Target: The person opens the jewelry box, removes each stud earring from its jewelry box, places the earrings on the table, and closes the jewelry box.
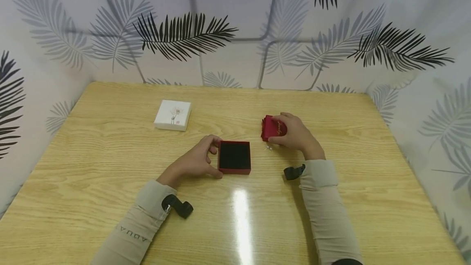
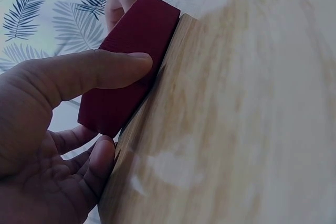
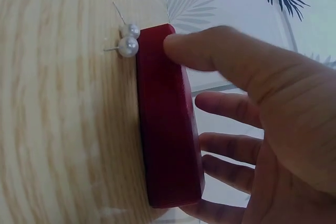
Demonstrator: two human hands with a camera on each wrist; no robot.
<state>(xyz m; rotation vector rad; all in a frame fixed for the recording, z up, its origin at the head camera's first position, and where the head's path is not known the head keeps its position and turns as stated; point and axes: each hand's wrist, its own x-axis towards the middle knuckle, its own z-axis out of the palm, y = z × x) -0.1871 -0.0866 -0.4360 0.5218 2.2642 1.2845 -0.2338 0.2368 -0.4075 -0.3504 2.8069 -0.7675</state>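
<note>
A small red jewelry box base (image 1: 235,171) with a black insert (image 1: 234,154) sits face up on the table. My left hand (image 1: 193,159) holds it at its left side, and in the left wrist view the thumb (image 2: 123,70) lies along its red wall. To the right is the red box lid (image 1: 271,128), which bears gold writing and a ribbon at its left edge. My right hand (image 1: 294,134) grips this lid between thumb and fingers, low at the tabletop. Two pearl stud earrings (image 3: 128,46) lie on the wood beside the lid's near side.
At the back left of the wooden table (image 1: 92,146) stands a white box (image 1: 173,114) with a flower print. Leaf-patterned cloth (image 1: 235,64) rises behind the table and along both sides.
</note>
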